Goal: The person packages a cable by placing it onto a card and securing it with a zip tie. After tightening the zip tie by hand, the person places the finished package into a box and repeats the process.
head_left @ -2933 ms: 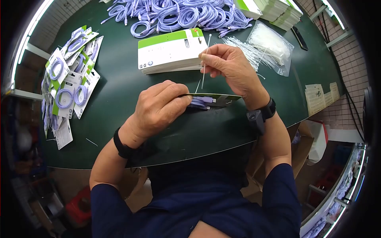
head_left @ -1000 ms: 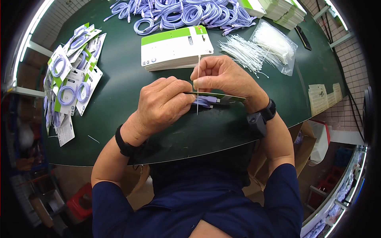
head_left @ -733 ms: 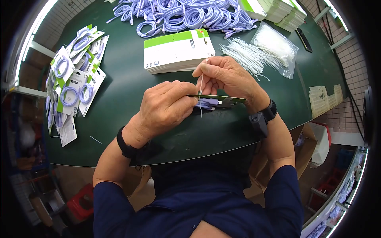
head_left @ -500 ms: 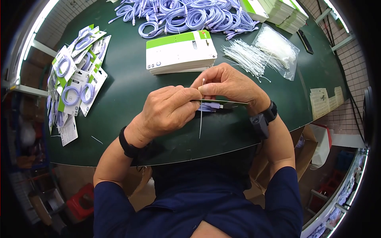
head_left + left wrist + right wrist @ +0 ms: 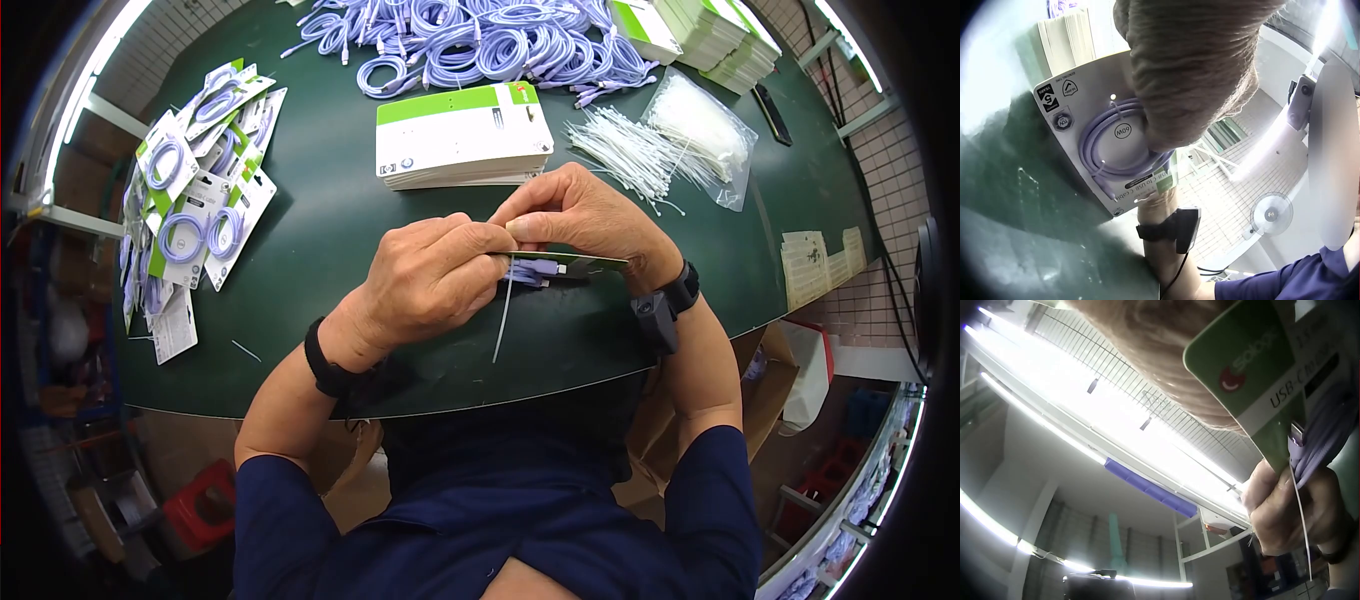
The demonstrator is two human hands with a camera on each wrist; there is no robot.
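Note:
My left hand (image 5: 435,270) grips a packaging card (image 5: 1063,103) that stands on edge in front of me. Fixed to the card's face is a coil of purple USB-C cable (image 5: 1089,147); loops of a tie cross it at two places in the left wrist view. A thin white cable tie (image 5: 502,325) pokes out of the card's front side, its tail pointing toward my body. Behind the card, my right hand (image 5: 595,225) pinches with thumb and forefinger where the tie passes through. The tie's head is hidden by those fingers.
Beyond the hands lies a stack of printed cards (image 5: 465,135), with a heap of purple cables (image 5: 480,45) behind it. Loose cable ties (image 5: 625,155) and a plastic bag (image 5: 715,140) are at right. Carded cables (image 5: 185,235) pile up at left. A phone (image 5: 772,115) sits far right.
The right hand has brought the tie down through the card; its tail now sticks out further in front. The fingers have closed in against the card's back, beside the left hand.

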